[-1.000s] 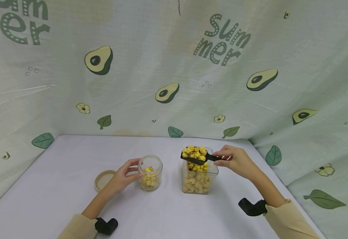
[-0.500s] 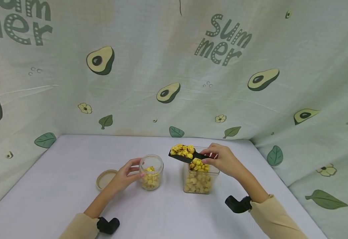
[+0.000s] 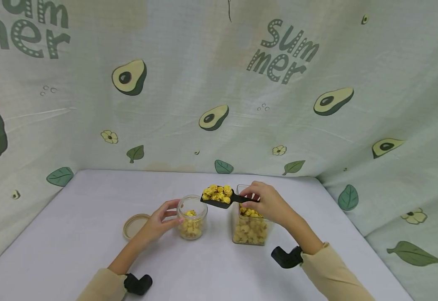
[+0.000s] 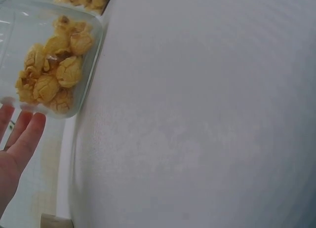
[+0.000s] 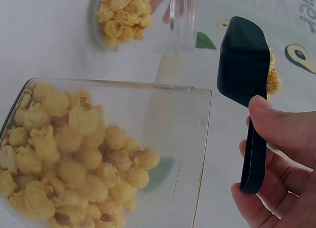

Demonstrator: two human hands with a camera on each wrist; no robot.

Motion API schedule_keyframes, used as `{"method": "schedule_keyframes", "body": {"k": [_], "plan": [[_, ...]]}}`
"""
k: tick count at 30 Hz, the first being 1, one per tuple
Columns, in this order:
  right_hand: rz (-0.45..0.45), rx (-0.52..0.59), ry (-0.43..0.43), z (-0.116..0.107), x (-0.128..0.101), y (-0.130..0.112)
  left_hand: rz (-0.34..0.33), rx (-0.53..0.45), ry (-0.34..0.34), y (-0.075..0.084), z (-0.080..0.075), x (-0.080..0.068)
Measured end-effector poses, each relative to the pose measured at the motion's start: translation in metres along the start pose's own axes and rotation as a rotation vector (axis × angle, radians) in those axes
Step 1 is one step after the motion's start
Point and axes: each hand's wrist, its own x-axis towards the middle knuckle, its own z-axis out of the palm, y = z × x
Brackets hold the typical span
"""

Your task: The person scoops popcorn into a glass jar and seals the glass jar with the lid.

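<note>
Midway, by the look of it: the right hand pinches the handle of a small black plastic scoop heaped with yellow popcorn, holding it level in the air between the two containers, just beside the mouth of the small round clear glass jar and not yet over it. The left hand curls its fingers round that jar's side, steadying it upright on the white table. The jar holds only a shallow layer of popcorn, so I judge it well short of full. The tall square clear plastic container stands under the right hand and is over half full, with plenty left to draw from. A round tan lid lies flat near the left hand, off the jar. What remains, as I read it, is tipping this scoopful in, likely more scoops, then capping the jar.
</note>
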Motion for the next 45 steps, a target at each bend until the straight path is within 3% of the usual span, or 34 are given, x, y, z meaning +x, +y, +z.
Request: {"method": "schedule_keyframes", "body": {"k": [19, 45], "plan": [[0.019, -0.211, -0.071, 0.009, 0.014, -0.017, -0.031, 0.017, 0.005, 0.002, 0.001, -0.001], [0.031, -0.341, -0.205, -0.009, 0.03, -0.043, -0.029, 0.019, 0.012, 0.002, 0.003, 0.0]]}}
